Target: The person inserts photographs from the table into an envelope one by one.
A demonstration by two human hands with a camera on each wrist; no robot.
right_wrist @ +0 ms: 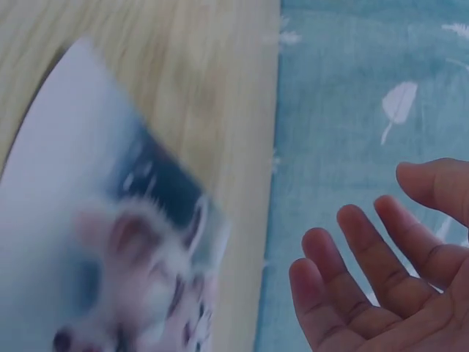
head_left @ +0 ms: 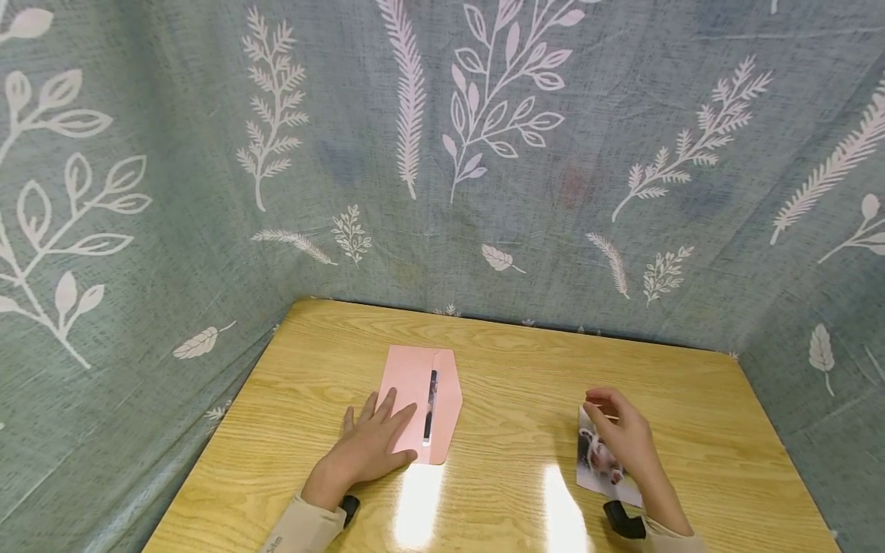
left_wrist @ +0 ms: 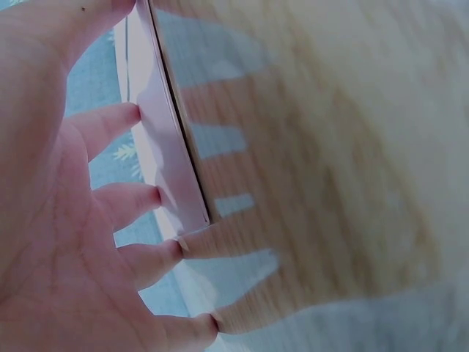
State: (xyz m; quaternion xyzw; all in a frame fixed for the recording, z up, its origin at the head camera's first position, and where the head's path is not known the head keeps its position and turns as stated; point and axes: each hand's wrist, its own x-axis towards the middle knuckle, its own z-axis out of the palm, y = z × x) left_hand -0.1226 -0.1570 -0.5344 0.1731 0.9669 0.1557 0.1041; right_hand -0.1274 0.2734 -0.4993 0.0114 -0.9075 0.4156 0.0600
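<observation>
A pink envelope (head_left: 449, 403) lies on the wooden table, its pointed flap unfolded to the right. Along its opening a dark strip of a picture card (head_left: 430, 407) shows; the envelope hides the rest. My left hand (head_left: 373, 445) rests on the envelope's left part, fingers spread, and the left wrist view has the fingertips along the pink edge (left_wrist: 165, 132). To the right lies another picture card (head_left: 593, 465) with a pale furry animal on it. Over its upper edge hovers my right hand (head_left: 625, 434), fingers loosely bent. The right wrist view shows those fingers (right_wrist: 359, 227) apart from the card.
The wooden table (head_left: 512, 384) has bright light reflections near its front. A grey-green cloth (head_left: 429, 253) with white leaf prints hangs behind the table and along both sides. Black straps (head_left: 624, 522) sit on the wrists.
</observation>
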